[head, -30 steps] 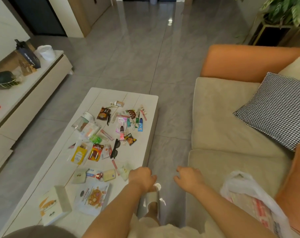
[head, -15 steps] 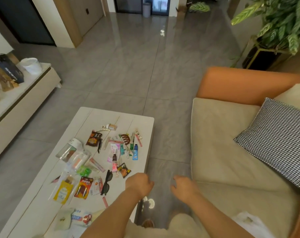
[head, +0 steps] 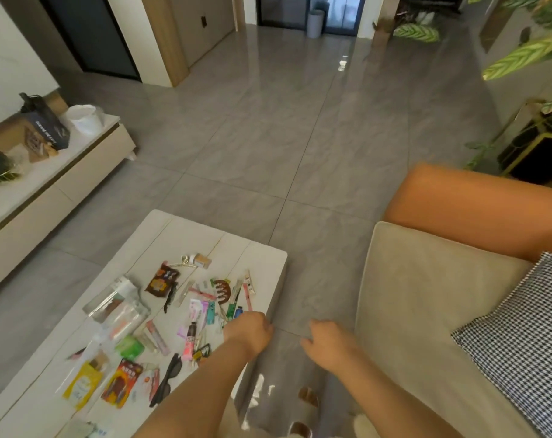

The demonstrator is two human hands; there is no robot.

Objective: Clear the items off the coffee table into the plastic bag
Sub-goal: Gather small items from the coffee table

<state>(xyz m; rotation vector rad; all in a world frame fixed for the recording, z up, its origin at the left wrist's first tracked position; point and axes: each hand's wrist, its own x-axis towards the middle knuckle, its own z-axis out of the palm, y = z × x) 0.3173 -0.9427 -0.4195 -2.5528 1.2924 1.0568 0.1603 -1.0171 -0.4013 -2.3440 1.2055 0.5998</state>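
The white coffee table [head: 202, 235] at lower left carries several small items: a brown snack packet [head: 161, 280], clear pouches [head: 116, 306], a green packet [head: 129, 347], a yellow packet [head: 81, 384], a red packet [head: 123, 378], black sunglasses [head: 171, 376] and a brown hair claw [head: 222, 289]. My left hand [head: 250, 330] hovers over the table's right edge beside the sachets, fingers loosely curled, nothing visible in it. My right hand [head: 329, 343] hangs over the floor gap between table and sofa, fingers relaxed and holding nothing. The plastic bag is out of view.
A beige sofa [head: 426, 311] with an orange arm [head: 476, 210] and a checked cushion [head: 521, 336] fills the right. A low white cabinet [head: 47, 191] with bags stands at left. A potted plant [head: 540, 147] is at the far right. Grey tiled floor lies ahead.
The view has tilted upward, so the plastic bag on the sofa and the table's near end have dropped out of view. Both hands have moved forward along the table's right edge.
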